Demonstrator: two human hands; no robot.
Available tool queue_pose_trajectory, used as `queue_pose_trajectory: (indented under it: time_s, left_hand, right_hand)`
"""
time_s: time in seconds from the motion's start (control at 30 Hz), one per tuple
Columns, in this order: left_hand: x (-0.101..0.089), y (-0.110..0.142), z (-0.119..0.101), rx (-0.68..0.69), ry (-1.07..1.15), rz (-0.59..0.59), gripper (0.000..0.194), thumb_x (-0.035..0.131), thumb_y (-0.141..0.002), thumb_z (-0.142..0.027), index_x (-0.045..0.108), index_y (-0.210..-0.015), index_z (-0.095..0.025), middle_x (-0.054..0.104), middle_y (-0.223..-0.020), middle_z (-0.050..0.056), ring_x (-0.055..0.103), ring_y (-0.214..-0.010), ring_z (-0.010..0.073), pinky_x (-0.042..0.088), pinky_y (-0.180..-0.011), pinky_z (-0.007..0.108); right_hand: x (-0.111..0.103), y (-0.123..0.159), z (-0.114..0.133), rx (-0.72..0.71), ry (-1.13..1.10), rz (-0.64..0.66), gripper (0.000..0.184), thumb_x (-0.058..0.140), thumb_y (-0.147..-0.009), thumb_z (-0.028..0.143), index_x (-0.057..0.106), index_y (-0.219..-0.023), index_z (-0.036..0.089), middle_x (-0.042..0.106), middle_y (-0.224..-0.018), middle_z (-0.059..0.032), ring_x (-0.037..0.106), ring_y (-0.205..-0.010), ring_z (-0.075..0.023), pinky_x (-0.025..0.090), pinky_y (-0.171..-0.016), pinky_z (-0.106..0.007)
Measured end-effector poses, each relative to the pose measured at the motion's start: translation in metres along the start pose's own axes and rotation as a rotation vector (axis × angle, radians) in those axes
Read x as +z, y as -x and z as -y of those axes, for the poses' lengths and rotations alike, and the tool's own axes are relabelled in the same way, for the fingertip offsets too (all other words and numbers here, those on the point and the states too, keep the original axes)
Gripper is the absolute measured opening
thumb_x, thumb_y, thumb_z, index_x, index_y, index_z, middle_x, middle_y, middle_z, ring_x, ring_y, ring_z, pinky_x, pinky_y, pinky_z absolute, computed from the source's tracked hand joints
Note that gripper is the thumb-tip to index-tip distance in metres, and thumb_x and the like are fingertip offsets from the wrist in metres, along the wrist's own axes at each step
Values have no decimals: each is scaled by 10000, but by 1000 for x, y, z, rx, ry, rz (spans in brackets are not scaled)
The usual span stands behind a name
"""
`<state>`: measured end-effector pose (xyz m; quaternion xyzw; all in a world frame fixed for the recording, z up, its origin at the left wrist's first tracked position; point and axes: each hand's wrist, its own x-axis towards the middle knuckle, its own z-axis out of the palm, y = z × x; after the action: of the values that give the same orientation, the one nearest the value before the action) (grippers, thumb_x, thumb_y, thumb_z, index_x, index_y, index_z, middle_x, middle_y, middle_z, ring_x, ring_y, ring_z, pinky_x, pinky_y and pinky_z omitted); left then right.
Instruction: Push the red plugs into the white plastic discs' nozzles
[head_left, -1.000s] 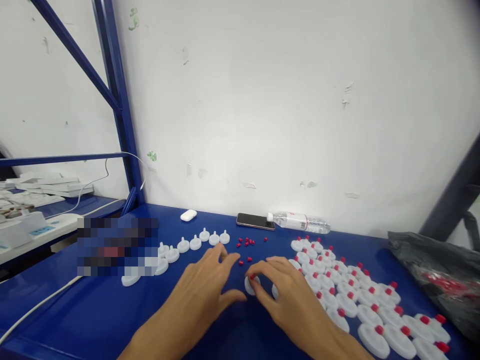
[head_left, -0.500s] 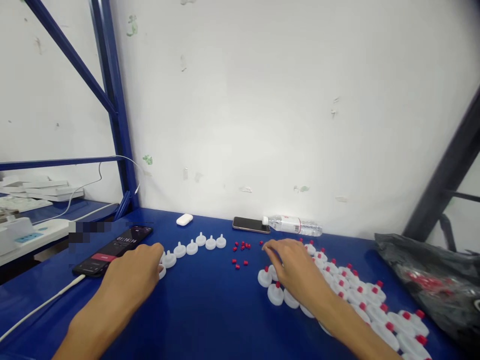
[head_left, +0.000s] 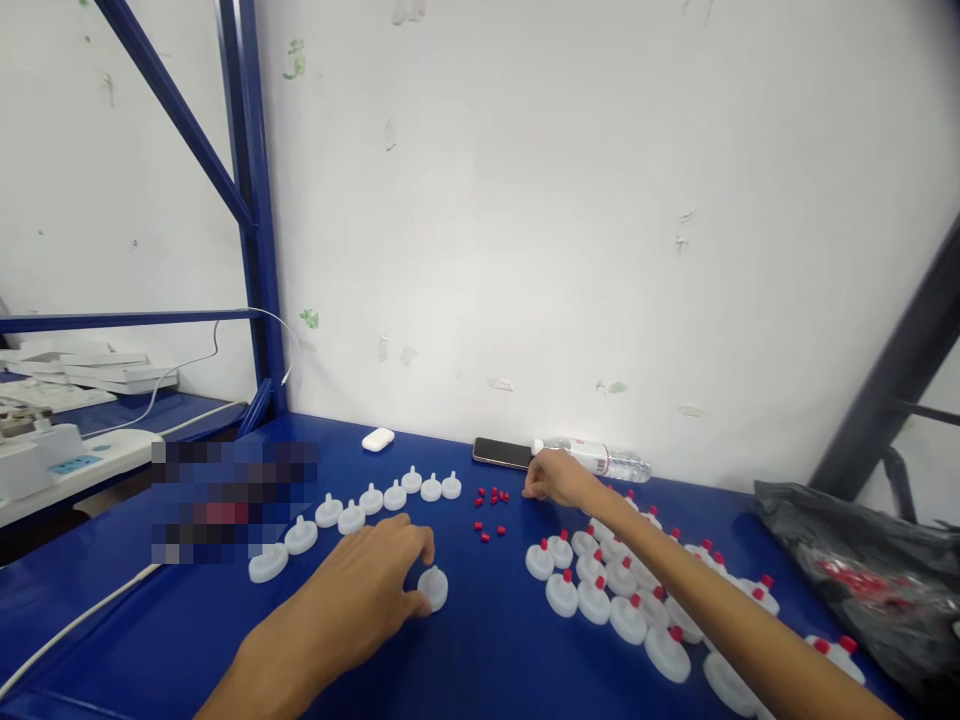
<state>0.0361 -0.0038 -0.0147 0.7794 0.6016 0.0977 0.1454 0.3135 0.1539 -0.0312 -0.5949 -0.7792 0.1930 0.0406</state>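
Observation:
My left hand (head_left: pixel 382 570) has its thumb and fingers around a white plastic spout cap (head_left: pixel 435 590), slightly tilted, in front of the loose red pieces. My right hand (head_left: pixel 556 478) pinches at the spot where a small red tip cap lay; the fingers hide that piece. Several small red tip caps (head_left: pixel 493 497) lie loose just left of my right hand. A curved row of white spout caps without red tips (head_left: pixel 351 517) runs behind my left hand. Below my right forearm stand many spout caps with red tips (head_left: pixel 628 620).
A phone (head_left: pixel 501 453) and a water bottle (head_left: pixel 600 457) lie along the wall, with a white case (head_left: pixel 378 440) to their left. A dark plastic bag (head_left: pixel 840 570) sits at the right. A white cable (head_left: pixel 82 625) crosses the left side of the blue table (head_left: pixel 480 660).
My left hand has moved right from the row with a white spout cap. My right fingers have come together over the red tip cap beside them. The view has shifted slightly.

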Motion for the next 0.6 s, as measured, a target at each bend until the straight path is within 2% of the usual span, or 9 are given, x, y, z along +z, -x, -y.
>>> queue_pose_trajectory:
  time_s: [0.13, 0.27, 0.33, 0.4, 0.5, 0.6]
  left_hand:
    - [4, -4, 0, 39, 49, 20, 227, 605, -824, -230, 706, -1025, -251, 692, -1090, 47, 652, -1012, 288, 443, -833, 392]
    - [8, -11, -8, 117, 111, 61, 285, 717, -781, -290, 712, -1066, -279, 663, -1116, 34, 648, -1030, 286, 457, -843, 381]
    - [12, -14, -12, 168, 147, 70, 179, 699, -808, -283, 710, -987, -274, 660, -1090, 21, 648, -1007, 263, 458, -841, 370]
    - [17, -16, -16, 206, 185, 56, 120, 642, -850, -248, 688, -961, -262, 665, -1084, 17, 635, -1037, 250, 450, -887, 372]
    - [25, -17, -18, 235, 241, 31, 256, 609, -863, -201, 645, -1109, -263, 662, -1150, 26, 590, -1159, 253, 427, -986, 385]
    - [29, -18, -19, 244, 279, -9, 402, 564, -868, -164, 585, -1256, -266, 650, -1138, 41, 582, -1159, 255, 437, -982, 390]
  right_hand:
    - [-4, 11, -2, -24, -118, -31, 291, 646, -1006, 347, 648, -1235, 169, 674, -1226, -87, 688, -1004, -219, 600, -856, -418]
    - [-7, 37, 7, -113, -260, -183, 125, 691, -938, 181, 696, -1063, 167, 735, -1041, -50, 715, -870, -181, 585, -801, -339]
    - [-4, 58, 18, -175, -336, -268, 153, 673, -910, 127, 700, -1041, 200, 751, -1048, -37, 728, -874, -175, 570, -785, -298]
    - [3, 80, 32, -243, -403, -322, 84, 650, -940, 190, 697, -1002, 222, 764, -992, -13, 729, -890, -164, 564, -811, -275]
    - [22, 106, 53, -380, -496, -389, 28, 695, -924, 248, 711, -947, 246, 766, -920, 21, 714, -866, -151, 551, -822, -254]
    - [41, 118, 65, -495, -553, -426, 56, 725, -896, 198, 729, -900, 253, 762, -897, 41, 685, -803, -134, 529, -776, -232]
